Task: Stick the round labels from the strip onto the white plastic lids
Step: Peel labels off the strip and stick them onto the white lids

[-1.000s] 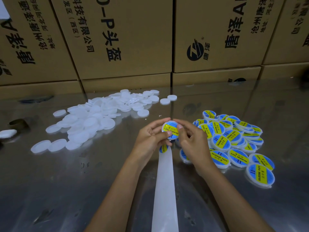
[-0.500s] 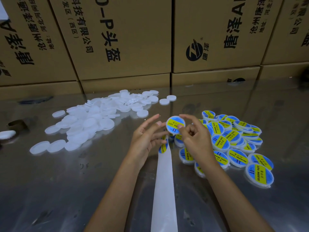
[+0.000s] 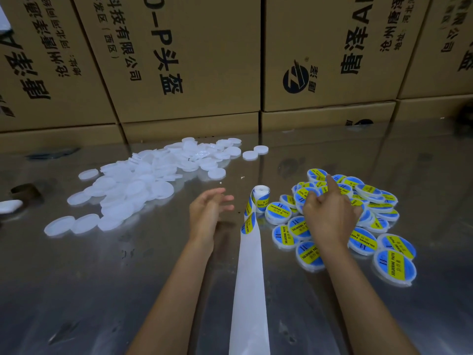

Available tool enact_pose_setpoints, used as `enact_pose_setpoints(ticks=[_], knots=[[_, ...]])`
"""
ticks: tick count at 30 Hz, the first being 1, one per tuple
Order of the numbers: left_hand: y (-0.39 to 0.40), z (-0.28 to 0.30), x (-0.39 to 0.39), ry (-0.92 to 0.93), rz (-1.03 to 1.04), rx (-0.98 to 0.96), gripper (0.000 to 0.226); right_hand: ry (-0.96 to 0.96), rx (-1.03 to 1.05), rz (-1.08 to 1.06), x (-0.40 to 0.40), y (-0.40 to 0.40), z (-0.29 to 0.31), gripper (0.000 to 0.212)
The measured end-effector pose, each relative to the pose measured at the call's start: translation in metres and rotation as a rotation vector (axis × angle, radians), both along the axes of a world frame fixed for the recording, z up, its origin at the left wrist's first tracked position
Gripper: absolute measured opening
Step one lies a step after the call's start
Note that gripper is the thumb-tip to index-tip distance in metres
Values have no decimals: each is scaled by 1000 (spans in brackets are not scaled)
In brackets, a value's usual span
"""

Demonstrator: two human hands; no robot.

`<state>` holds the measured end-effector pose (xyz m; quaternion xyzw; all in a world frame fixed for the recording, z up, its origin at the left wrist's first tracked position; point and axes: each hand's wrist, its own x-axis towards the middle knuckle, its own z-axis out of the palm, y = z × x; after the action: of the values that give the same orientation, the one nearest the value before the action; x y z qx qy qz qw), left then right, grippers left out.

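1. Hovering over the heap of finished white plastic lids with round blue-and-yellow labels (image 3: 355, 213) at the right of the shiny metal worktop (image 3: 76, 290): right hand (image 3: 330, 216), index finger pointing away, other fingers loosely curled; impossible to tell whether anything is pinched under them.

2. Hanging just left of the label strip, above the worktop: left hand (image 3: 208, 213), fingers spread and relaxed, gripping nothing.

3. Running up the middle of the view between the two forearms: long white backing strip (image 3: 249, 290), bare along its near length, carrying blue-and-yellow round labels (image 3: 248, 222) only at its far end, where it is curling into a small roll (image 3: 260, 198) beside the finished heap.

4. Waiting at the far left, well apart from both hands: loose pile of bare white round plastic lids (image 3: 143, 183), two more lying singly near the brown printed cardboard boxes (image 3: 179, 60) stacked along the back.

5. Judging by the layout: sitting between cycles, one labelled lid apparently being added to the finished heap, no fresh lid yet in hand.

6. Calling next, probably, for reaching left to pick one bare lid, then peeling the nearest label off the strip's end and pressing it centred and flat onto the lid's top.
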<state>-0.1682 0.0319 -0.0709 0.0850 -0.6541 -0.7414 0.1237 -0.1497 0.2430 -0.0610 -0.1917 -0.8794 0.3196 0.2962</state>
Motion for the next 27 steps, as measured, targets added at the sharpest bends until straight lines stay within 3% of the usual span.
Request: enact_pose_setpoints(ticks=[4,10,17,27], knots=[[-6,-8,-15,-28,184,-335,23,110,95,128,5,-18,1,33],[-23,-2,-69,-98,221,-669,22,190,161,353,4,-49,-8,16],[-27,-3,-143,-314,216,-1111,65,184,213,356,-4,-57,-12,15],[-41,-14,-170,-241,120,-1047,57,123,242,380,-3,-63,-10,24]])
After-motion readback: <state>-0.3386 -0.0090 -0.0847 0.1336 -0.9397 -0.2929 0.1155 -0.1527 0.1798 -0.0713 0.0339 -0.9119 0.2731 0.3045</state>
